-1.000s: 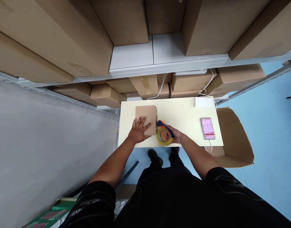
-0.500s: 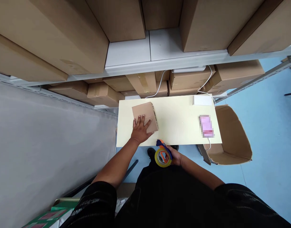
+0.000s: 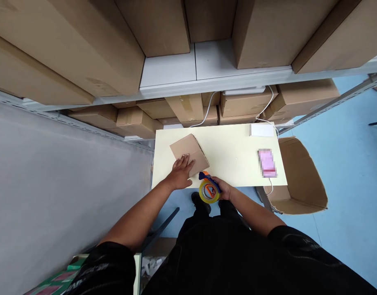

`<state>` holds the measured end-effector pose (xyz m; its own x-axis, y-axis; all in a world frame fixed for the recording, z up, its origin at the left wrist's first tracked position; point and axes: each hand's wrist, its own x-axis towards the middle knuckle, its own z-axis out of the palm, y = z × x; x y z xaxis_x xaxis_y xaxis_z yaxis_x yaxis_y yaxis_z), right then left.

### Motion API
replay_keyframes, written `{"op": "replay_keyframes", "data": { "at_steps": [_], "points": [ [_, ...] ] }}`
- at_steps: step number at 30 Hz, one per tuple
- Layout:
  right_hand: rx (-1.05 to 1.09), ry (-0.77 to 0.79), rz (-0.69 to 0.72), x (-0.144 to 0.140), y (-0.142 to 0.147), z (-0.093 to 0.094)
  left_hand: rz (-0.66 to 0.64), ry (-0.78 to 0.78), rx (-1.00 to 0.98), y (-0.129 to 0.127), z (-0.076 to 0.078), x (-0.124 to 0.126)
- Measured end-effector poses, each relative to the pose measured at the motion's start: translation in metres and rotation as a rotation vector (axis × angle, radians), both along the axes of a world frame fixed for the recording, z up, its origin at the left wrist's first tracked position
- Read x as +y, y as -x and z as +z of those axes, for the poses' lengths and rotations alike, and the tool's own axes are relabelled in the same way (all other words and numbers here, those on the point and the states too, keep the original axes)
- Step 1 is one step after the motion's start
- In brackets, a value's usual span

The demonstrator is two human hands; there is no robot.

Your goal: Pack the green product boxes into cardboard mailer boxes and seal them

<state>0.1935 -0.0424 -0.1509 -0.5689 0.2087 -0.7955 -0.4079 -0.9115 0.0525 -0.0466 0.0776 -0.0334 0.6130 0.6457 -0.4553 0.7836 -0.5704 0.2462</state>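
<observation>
The left hand lay flat, fingers spread, on a small cardboard box resting askew near the front-left of the pale counter. The right hand was closed around a tape dispenser — blue-handled, with a yellowish roll — at the counter's near edge, just beside the box's corner. A pink object lay well apart to the right; an open carton stood beyond the counter's right end.

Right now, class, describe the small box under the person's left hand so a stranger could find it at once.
Start at the pale yellow table below the shelves. Near its left front corner lies a small brown cardboard box, turned askew, with the left hand flat on it. It is the only box on the tabletop.
</observation>
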Motion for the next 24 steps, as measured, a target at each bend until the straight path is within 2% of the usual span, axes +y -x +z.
{"op": "replay_keyframes", "data": {
  "at_steps": [5, 10, 13, 20, 22, 24],
  "points": [
    [-0.036, -0.037, 0.152, 0.029, -0.031, 0.005, -0.159, 0.005, 0.038, 0.02, 0.001, 0.023],
    [-0.057, -0.022, 0.273, 0.052, -0.056, 0.012, -0.226, -0.071, 0.034, 0.014, 0.002, 0.036],
    [-0.09, -0.03, 0.269, 0.065, -0.07, 0.014, -0.164, -0.161, -0.002, -0.002, 0.003, 0.034],
    [-0.244, -0.116, 0.26, 0.109, -0.111, 0.022, 0.176, -0.328, 0.007, -0.071, -0.007, 0.013],
    [-0.264, -0.121, 0.285, 0.121, -0.121, 0.025, 0.166, -0.318, -0.004, -0.073, -0.007, 0.018],
    [-0.275, -0.121, 0.325, 0.131, -0.129, 0.027, 0.048, -0.277, -0.046, -0.058, -0.005, 0.029]
  ]
}}
